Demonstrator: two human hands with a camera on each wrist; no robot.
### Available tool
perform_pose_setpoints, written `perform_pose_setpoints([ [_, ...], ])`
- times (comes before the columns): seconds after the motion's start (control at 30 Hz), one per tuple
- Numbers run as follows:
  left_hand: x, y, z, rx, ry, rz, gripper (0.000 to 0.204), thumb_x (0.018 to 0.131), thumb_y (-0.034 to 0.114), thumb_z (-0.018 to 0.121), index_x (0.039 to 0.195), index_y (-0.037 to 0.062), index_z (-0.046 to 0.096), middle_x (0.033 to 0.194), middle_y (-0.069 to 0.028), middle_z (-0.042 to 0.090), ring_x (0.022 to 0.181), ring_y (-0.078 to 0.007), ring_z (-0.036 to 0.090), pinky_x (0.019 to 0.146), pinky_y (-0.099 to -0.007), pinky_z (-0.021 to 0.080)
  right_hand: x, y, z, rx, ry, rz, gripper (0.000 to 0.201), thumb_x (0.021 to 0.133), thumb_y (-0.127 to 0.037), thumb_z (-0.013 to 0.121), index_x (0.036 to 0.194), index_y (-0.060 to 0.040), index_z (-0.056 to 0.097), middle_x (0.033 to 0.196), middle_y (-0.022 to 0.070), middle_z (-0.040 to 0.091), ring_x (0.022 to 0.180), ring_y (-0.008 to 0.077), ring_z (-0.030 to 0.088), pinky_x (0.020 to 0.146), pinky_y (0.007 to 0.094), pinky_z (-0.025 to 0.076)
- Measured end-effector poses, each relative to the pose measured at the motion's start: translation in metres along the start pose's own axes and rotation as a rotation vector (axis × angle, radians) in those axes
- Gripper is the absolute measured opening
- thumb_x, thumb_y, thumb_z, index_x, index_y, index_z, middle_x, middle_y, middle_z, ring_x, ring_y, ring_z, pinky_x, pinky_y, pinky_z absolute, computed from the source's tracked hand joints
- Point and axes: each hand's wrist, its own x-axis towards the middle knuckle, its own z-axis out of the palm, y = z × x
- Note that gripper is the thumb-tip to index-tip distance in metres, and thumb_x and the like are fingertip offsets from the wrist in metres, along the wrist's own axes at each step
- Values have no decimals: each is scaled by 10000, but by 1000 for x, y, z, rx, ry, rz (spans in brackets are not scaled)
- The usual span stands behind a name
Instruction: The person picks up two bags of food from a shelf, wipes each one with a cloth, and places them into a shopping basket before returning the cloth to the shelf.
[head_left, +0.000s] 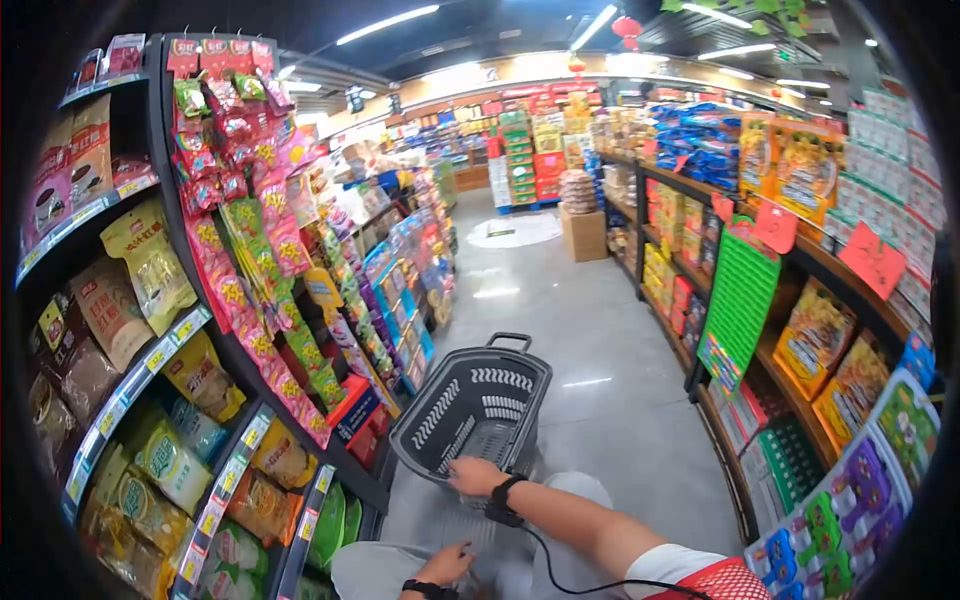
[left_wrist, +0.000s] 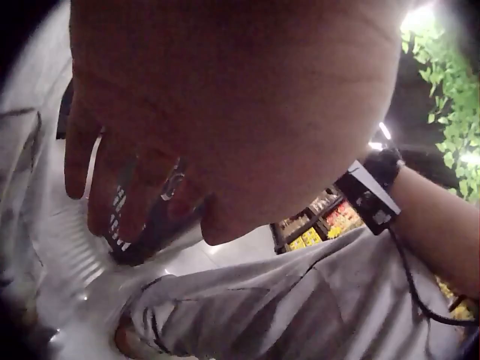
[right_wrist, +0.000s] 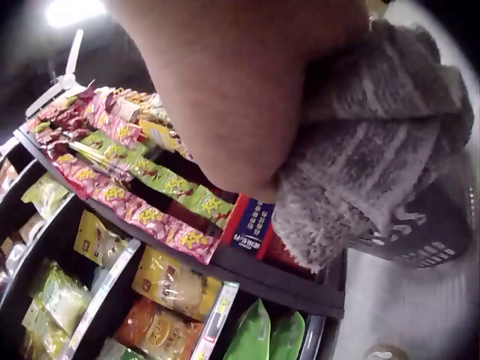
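A dark grey shopping basket (head_left: pixel 425 440) stands in the aisle before the person, a handle upright at its far end. At its near rim, the right hand (head_left: pixel 478 477) grips the edge with bent fingers. Lower down, the left hand (head_left: pixel 447 566) hangs near the person's leg, holding nothing. The left wrist view shows the left hand's palm (left_wrist: pixel 225 97) large, its fingers loosely spread, with part of the basket (left_wrist: pixel 139 236) behind them. In the right wrist view, a bare part of the right hand or arm (right_wrist: pixel 225 90) is beside grey, fluffy cloth (right_wrist: pixel 360 150); the fingers are hidden.
On the left are shelves (head_left: pixel 140 375) of bagged food and hanging pink packets (head_left: pixel 240 290). Along the right run shelves with boxes and a green rack (head_left: pixel 740 295). A cardboard box (head_left: pixel 583 235) stands farther down the grey floor (head_left: pixel 590 400).
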Motion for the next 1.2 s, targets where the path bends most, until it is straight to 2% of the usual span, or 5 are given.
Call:
perform_pose_setpoints([
  [0.37, -19, -3, -108, 126, 213, -2, 294, 923, 271, 527, 1035, 9, 600, 967, -257, 664, 925, -431, 638, 799, -505, 496, 66, 10, 56, -351, -133, -1, 227, 841, -221, 594, 937, -49, 706, 1021, 193, 717, 963, 362, 697, 821, 475, 561],
  [0.63, 46, -224, -105, 379, 152, -588, 376, 880, 223, 540, 1207, 85, 662, 1087, -227, 687, 1096, -388, 647, 933, -476, 527, 83, -17, 71, -405, -192, -30, 254, 816, -274, 739, 915, -42, 703, 928, 195, 710, 915, 378, 691, 806, 466, 550],
  [0.97, 36, -378, -32, -840, 980, -967, 515, 862, 352, 607, 1201, -35, 605, 1034, -290, 686, 1025, -432, 657, 905, -511, 513, 75, -64, 77, -410, -424, -157, 303, 828, -266, 738, 1014, -38, 664, 887, 189, 705, 890, 388, 685, 786, 474, 541],
  [1.07, 10, -368, -28, -923, 1527, -1166, 692, 840, 330, 684, 1274, -148, 434, 1165, -369, 600, 1104, -480, 602, 959, -501, 470, 68, -75, 79, -418, -463, -175, 305, 833, -263, 732, 1033, -44, 663, 952, 181, 704, 920, 378, 682, 795, 470, 540],
  [1.2, -24, -357, -55, -556, 1528, -1030, 786, 799, 339, 765, 1314, -144, 421, 1240, -374, 562, 1162, -491, 561, 999, -483, 450, 49, -85, 82, -249, -354, -246, 330, 843, -269, 728, 1079, -48, 660, 1020, 181, 690, 981, 365, 661, 809, 464, 528],
])
